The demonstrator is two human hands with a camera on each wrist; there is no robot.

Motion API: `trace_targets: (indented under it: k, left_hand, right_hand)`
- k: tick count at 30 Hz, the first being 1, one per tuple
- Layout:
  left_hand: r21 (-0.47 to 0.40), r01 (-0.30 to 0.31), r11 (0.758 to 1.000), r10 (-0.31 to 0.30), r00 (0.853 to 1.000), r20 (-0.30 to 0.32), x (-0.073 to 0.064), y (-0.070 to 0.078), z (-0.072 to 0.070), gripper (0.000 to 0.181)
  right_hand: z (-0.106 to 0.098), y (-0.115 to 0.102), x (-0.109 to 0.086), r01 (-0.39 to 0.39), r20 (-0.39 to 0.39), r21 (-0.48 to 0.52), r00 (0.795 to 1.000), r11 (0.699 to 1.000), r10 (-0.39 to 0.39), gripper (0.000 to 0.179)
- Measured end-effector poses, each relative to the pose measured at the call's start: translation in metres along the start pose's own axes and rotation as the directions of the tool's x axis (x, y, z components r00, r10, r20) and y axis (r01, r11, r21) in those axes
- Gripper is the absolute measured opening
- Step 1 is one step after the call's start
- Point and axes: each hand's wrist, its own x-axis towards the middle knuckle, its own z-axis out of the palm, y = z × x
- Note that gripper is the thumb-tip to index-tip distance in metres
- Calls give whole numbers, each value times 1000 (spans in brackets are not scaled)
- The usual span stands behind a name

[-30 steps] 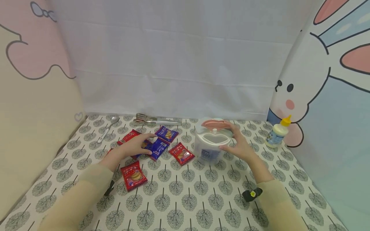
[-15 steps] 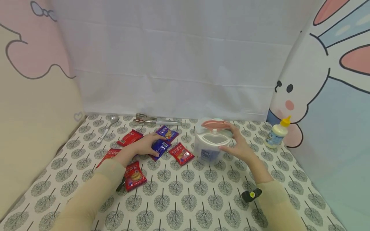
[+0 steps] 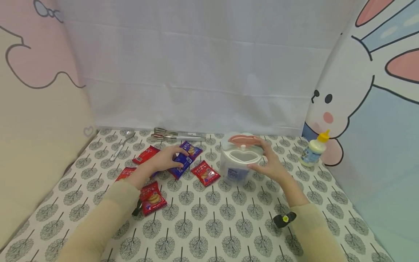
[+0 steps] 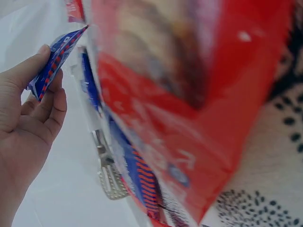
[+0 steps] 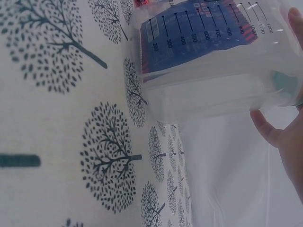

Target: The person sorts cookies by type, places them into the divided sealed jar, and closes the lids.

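Observation:
My left hand (image 3: 165,159) pinches a blue snack packet (image 3: 182,164) between thumb and fingers. In the left wrist view this packet (image 4: 56,61) appears edge-on, raised above the other packets. My right hand (image 3: 271,164) grips the upper side of a clear plastic container (image 3: 226,165), its thumb at the near side and fingers at the far side. The container's pink flap (image 3: 243,140) is raised, leaving a heart-shaped opening in the lid. Through the graduated wall a blue packet (image 5: 189,40) shows inside. A red packet (image 3: 205,173) lies between the left hand and the container.
Another blue packet (image 3: 194,150) lies behind the held one. More red packets (image 3: 154,198) lie around the left forearm. Along the back are a spoon (image 3: 122,146) and metal tongs (image 3: 183,138). A yellow-capped bottle (image 3: 312,153) stands at the right.
My left hand moved right over the blue packets, took hold of one and raised it slightly. The right hand has stayed on the container.

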Motion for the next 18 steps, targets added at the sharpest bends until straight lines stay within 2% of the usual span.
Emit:
trace_targets:
  k: [4, 7, 10, 18]
  left_hand:
    - [-12, -10, 1000, 9, 999, -41, -1, 15, -11, 38]
    - [8, -46, 999, 47, 996, -80, -2, 26, -20, 37]
    - [12, -85, 996, 86, 989, -122, -2, 40, -31, 34]
    - [-55, -154, 986, 140, 968, -209, -2, 81, -59, 36]
  right_hand:
    - [-1, 1, 2, 7, 8, 1, 1000, 1000, -7, 92]
    - [-3, 1, 3, 6, 19, 6, 1000, 1000, -6, 93]
    - [-4, 2, 4, 5, 25, -4, 1000, 1000, -5, 93]
    - [-5, 3, 5, 14, 27, 18, 1000, 1000, -15, 92]
